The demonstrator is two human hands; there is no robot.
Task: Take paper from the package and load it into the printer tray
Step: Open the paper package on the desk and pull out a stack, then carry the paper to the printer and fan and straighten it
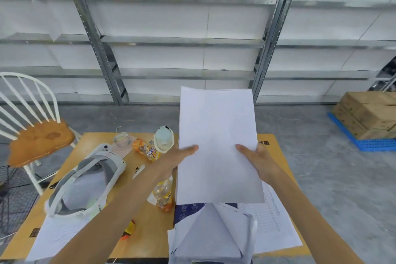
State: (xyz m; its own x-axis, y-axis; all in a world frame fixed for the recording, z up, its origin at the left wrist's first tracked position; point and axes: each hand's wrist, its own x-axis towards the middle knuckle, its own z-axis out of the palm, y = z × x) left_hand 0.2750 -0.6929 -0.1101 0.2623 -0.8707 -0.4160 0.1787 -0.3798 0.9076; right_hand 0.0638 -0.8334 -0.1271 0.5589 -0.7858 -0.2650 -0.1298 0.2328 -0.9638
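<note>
Got the stack of paper up off the open package on the bench, left hand and right hand fingers clamped on its sides, so next I'd guess it's finding the printer tray, which I can't see here.

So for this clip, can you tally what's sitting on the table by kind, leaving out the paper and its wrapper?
Orange drink bottles: 2
Clear bottle with white cap: 1
Small glass cup: 1
White and grey headset: 1
Total: 5
</note>
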